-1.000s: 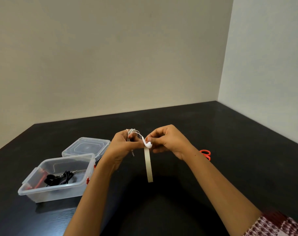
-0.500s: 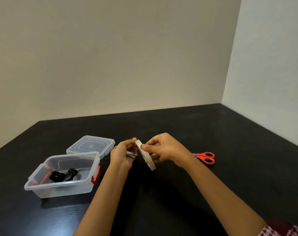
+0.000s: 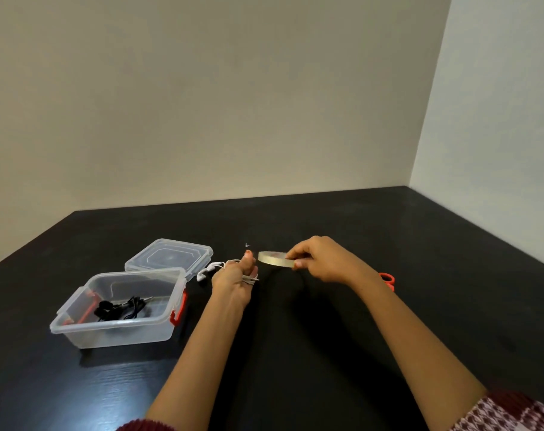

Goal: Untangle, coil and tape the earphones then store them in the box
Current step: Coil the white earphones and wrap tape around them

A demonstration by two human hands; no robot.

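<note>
Holding both forearms out above the counter (image 3: 451,244). Left hand (image 3: 233,279) fisted, thumb up, fingers clamped on the coiled white earphones (image 3: 207,270); earbuds hang left, near the open box (image 3: 115,334). Right hand (image 3: 323,259) fingers pinch the tape roll (image 3: 274,259), near-flat, just beside the left thumb, possibly touching.

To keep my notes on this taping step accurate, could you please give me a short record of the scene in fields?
left grip: holds the coiled white earphones, earbuds sticking out toward the box
right grip: pinches the tape roll, close beside the left thumb
box: clear, open, on the table, black earphones inside
lid: lies behind the box
scissors: orange handles, partly hidden by the right forearm
stage: white earphones not yet in the box
</note>
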